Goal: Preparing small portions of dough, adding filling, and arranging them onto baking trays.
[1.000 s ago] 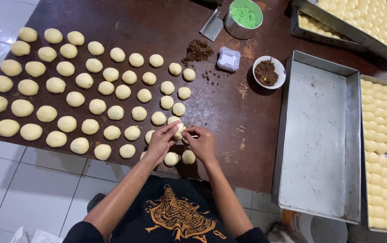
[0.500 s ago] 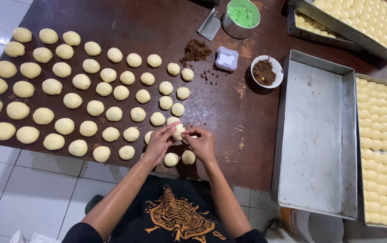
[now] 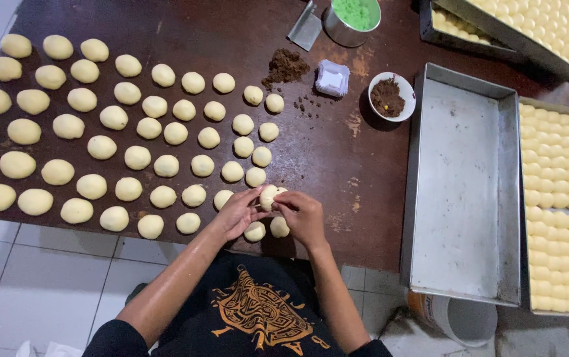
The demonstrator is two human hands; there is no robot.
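Pinching a dough ball [image 3: 268, 196] between both hands, the left hand [image 3: 237, 213] and right hand [image 3: 303, 217] are seen closed on it, just above the table's near edge [image 3: 337, 248]. Head view: many plain dough balls [image 3: 103, 147] are left in rows; the grey tray [image 3: 459, 192] is not yet filled. Free tabletop is seen between the hands and that tray, brown filling [image 3: 386, 99] beyond.
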